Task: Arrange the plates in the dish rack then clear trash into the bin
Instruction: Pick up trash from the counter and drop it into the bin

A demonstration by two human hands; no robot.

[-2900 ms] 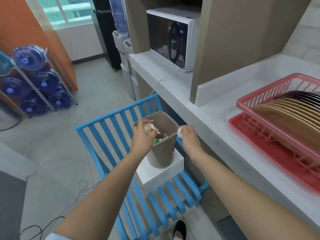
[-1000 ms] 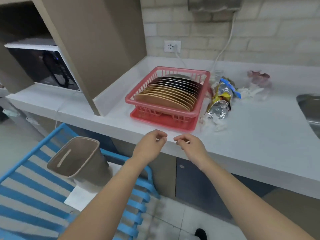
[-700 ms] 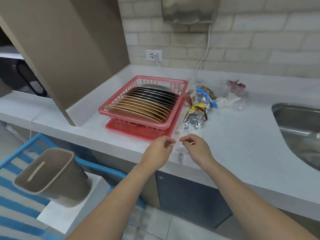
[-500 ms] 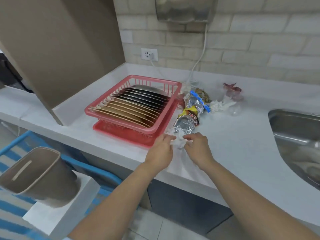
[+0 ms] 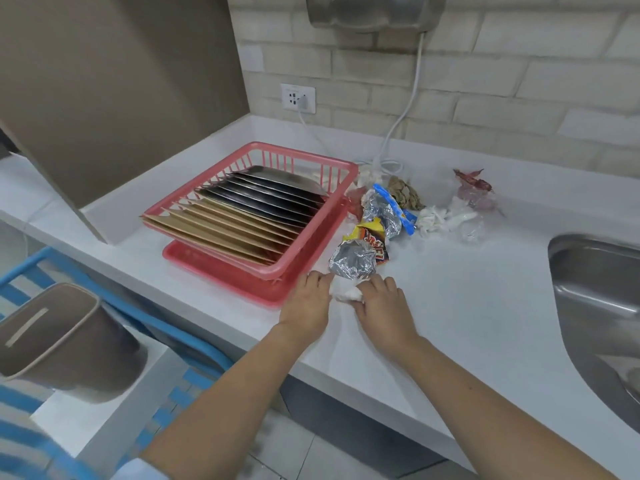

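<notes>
At tabletop's near edge, left hand (image 5: pixel 306 304) and right hand (image 5: pixel 382 306) close their fingers on a white tissue wad (image 5: pixel 343 293) from both sides, gathering it for the bin (image 5: pixel 52 337) down left; plates (image 5: pixel 242 213) already racked.

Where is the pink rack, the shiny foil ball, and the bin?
rack (image 5: pixel 298 269): head view, on its near front rim.
foil ball (image 5: pixel 351 262): head view, middle of the crumpled silver.
bin (image 5: pixel 114 351): head view, on its outer side wall.

Bright, even light w/ soft shadows; wide-angle bending at edges, motion blur lower left, centre fairly sharp.
</notes>
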